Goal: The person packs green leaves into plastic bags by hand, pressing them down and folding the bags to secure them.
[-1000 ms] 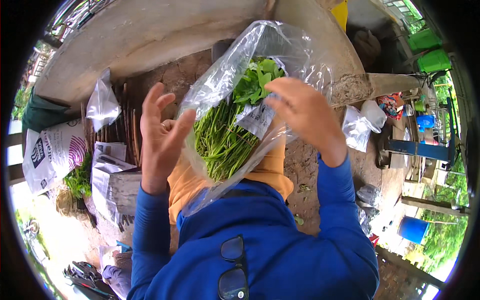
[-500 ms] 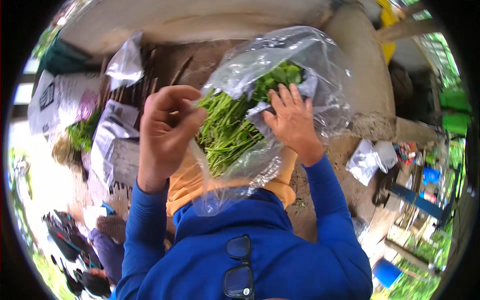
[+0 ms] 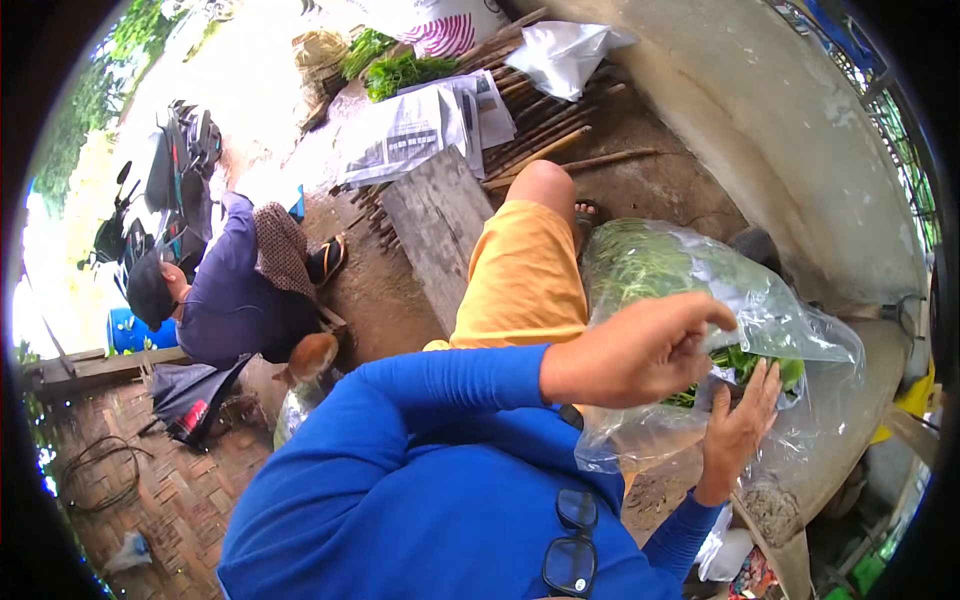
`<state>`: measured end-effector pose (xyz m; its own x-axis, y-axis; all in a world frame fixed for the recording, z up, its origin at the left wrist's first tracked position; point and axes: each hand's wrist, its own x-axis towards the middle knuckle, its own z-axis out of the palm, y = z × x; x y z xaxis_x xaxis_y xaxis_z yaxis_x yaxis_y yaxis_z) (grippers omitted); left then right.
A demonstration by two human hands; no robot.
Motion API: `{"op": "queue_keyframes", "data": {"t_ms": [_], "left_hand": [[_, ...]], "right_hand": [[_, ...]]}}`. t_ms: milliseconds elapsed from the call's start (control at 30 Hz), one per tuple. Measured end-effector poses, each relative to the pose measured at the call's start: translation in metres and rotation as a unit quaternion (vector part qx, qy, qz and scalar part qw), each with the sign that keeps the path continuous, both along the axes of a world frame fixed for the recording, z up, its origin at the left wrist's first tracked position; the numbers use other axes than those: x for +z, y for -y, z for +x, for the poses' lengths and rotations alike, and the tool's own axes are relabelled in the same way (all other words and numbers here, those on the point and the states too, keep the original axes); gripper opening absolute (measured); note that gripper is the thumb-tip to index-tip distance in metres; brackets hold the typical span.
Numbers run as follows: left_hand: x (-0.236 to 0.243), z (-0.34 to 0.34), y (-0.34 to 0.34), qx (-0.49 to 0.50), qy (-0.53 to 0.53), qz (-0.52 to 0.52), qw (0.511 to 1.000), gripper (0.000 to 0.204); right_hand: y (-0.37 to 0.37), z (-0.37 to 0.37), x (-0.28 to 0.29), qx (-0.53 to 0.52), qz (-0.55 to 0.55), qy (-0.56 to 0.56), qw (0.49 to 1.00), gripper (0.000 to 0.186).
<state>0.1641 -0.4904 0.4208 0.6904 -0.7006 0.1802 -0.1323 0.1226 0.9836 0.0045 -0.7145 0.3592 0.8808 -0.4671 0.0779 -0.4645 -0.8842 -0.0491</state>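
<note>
A large clear plastic bag of long green stems and leafy greens lies over my lap at the right, beside my orange shorts. My left hand is curled closed on the bag's upper film, above the leaves. My right hand is open just below it, fingers stretched over the leaves at the bag's mouth. Part of the greens is hidden by my left hand and the crinkled film.
A co-worker in dark clothes sits at left near motorbikes and a small tan animal. A plank, newspapers, sticks and bunched greens lie ahead. A concrete wall curves along the right.
My view has swung left, bringing the co-worker into fuller sight. My left hand has moved onto the bag and closed on its film. My right hand stays on the leaves.
</note>
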Motion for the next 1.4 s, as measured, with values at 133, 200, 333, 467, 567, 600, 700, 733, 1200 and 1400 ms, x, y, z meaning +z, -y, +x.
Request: {"op": "queue_keyframes", "data": {"t_ms": [133, 200, 333, 467, 567, 600, 700, 733, 1200, 1400], "left_hand": [[-0.036, -0.025, 0.002, -0.150, 0.050, -0.051, 0.986, 0.049], [-0.053, -0.033, 0.004, -0.268, 0.023, -0.005, 0.963, 0.047], [-0.079, -0.040, 0.016, -0.399, -0.070, -0.038, 0.913, 0.038], [-0.086, -0.034, 0.015, -0.420, -0.082, -0.132, 0.894, 0.033], [-0.090, -0.029, 0.006, -0.438, -0.127, -0.160, 0.875, 0.033], [-0.092, -0.030, 0.005, -0.425, -0.142, -0.184, 0.875, 0.034], [-0.087, -0.012, -0.002, -0.449, -0.188, -0.171, 0.856, 0.036], [-0.085, -0.005, -0.002, -0.462, -0.192, -0.166, 0.850, 0.036], [-0.080, 0.057, -0.019, -0.303, -0.251, -0.236, 0.889, 0.050], [-0.056, 0.081, -0.033, -0.252, -0.209, -0.233, 0.916, 0.046]], "right_hand": [[-0.003, 0.013, 0.013, 0.028, -0.062, -0.068, 0.995, 0.063], [0.000, 0.026, 0.032, 0.019, -0.060, -0.040, 0.997, 0.053], [0.008, 0.035, 0.072, -0.123, 0.005, -0.097, 0.988, 0.037], [0.011, 0.044, 0.082, -0.133, -0.004, 0.033, 0.991, 0.029], [0.002, 0.059, 0.088, -0.180, 0.033, 0.032, 0.983, 0.025], [0.006, 0.060, 0.089, -0.117, -0.044, -0.029, 0.992, 0.024], [0.008, 0.063, 0.090, -0.122, -0.050, -0.040, 0.990, 0.025], [0.008, 0.065, 0.093, -0.122, -0.064, -0.048, 0.989, 0.025], [0.018, 0.095, 0.114, -0.100, 0.062, 0.059, 0.991, 0.014], [-0.008, 0.128, 0.108, 0.069, -0.074, 0.114, 0.988, 0.037]]}}
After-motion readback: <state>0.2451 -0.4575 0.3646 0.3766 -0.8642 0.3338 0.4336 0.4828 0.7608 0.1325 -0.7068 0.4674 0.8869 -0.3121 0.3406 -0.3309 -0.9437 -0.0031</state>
